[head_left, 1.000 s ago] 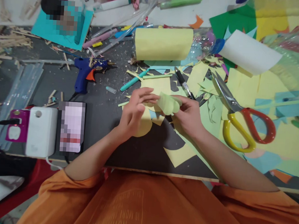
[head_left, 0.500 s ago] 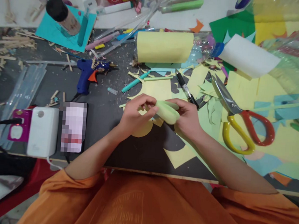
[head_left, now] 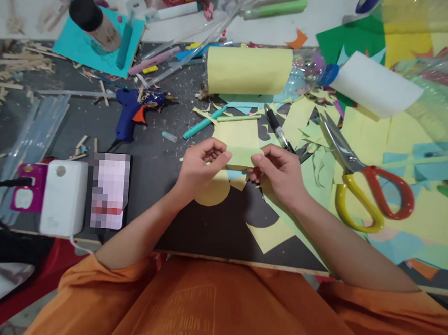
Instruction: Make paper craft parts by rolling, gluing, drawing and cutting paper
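Note:
Between my two hands stretches a light green strip of paper, held a little above the table. My left hand pinches its left end between thumb and fingers. At the other end, my right hand pinches it with the thumb on top. Under the strip lie cut yellow paper pieces, one a rounded yellow piece. Just beyond my right hand rests a black pen. Scissors with one yellow and one red handle lie open to the right.
A blue glue gun lies at left, near a phone and a white power bank. Behind my hands is a plastic bottle wrapped in yellow paper. Coloured paper scraps cover the right side; wooden sticks lie far left.
The green paper was bent over into a loop; now it is drawn out flat and level between my hands. My right hand has turned so its thumb lies on top.

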### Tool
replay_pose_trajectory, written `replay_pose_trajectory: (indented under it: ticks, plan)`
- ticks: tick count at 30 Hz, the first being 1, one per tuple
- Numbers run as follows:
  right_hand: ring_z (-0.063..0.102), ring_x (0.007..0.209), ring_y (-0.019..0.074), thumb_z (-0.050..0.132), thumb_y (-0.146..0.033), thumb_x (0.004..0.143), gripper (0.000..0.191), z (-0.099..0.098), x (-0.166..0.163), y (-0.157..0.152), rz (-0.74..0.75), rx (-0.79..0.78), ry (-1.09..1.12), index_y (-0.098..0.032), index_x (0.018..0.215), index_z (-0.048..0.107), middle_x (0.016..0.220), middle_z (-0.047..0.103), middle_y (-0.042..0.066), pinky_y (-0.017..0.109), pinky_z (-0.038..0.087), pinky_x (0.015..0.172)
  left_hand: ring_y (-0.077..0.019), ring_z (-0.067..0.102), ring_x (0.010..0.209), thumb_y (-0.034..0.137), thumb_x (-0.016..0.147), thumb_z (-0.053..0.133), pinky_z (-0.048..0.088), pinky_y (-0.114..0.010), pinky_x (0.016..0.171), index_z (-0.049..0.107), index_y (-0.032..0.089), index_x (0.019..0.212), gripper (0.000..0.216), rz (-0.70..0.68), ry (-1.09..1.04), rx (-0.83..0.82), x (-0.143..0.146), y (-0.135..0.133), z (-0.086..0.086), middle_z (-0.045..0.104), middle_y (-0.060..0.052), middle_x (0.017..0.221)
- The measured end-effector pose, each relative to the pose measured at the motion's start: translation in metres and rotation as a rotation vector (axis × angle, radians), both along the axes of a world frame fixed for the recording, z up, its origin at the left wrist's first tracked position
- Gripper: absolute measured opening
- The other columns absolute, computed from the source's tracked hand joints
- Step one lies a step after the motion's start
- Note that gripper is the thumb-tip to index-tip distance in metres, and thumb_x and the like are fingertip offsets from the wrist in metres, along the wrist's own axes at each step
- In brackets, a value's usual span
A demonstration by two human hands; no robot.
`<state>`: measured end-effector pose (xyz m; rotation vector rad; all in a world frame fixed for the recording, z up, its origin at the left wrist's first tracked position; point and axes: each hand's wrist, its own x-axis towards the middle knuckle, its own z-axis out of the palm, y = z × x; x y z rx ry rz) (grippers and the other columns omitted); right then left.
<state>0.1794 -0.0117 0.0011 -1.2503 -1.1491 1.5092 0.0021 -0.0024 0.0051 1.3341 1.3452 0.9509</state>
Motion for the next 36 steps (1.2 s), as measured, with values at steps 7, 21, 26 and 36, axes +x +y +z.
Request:
replay_pose_trajectory:
  ticks: [7,21,26,36]
  plan:
    - [0.056,0.042,0.0081,0.074,-0.060,0.071,0.043,-0.0032,0.0008,0.0016,0.000,0.001,0.014,-0.020,0.065,0.060,0.052,0.063,-0.004,0.020,0.046,0.041,-0.0074,0.036,0.049,0.031,0.072,0.063,0.030,-0.021,0.046,0.050,0.020,0.064,0.019,-0.022,-0.024,-0.012,-0.0002,0.0008,0.0027,0.043,0.005,0.053]
    - [0.053,0.041,0.0063,0.076,-0.055,0.073,0.039,-0.0032,0.0003,0.0021,0.028,0.027,0.052,-0.020,0.067,0.059,0.049,0.057,-0.006,0.018,0.044,0.041,-0.0067,0.032,0.046,0.025,0.073,0.062,0.027,-0.021,0.045,0.050,0.019,0.063,0.016,-0.032,-0.056,-0.003,-0.0012,0.0017,0.0015,0.040,0.006,0.051]
    - [0.052,0.042,0.0064,0.076,-0.054,0.073,0.039,-0.0028,-0.0003,0.0023,0.057,0.031,0.011,-0.019,0.067,0.059,0.050,0.056,-0.006,0.019,0.043,0.042,-0.0061,0.034,0.046,0.025,0.069,0.062,0.028,-0.020,0.044,0.050,0.019,0.064,0.014,-0.019,-0.078,-0.019,-0.0002,0.0018,-0.0017,0.041,0.006,0.053]
    - [0.054,0.041,0.0093,0.076,-0.053,0.072,0.035,-0.0047,-0.0001,-0.0013,0.034,0.027,-0.095,-0.021,0.073,0.061,0.048,0.056,-0.006,0.022,0.043,0.041,-0.0054,0.043,0.052,0.023,0.065,0.065,0.034,-0.017,0.049,0.053,0.019,0.072,0.015,-0.003,-0.172,-0.094,-0.0021,0.0015,-0.0001,0.048,0.006,0.059]
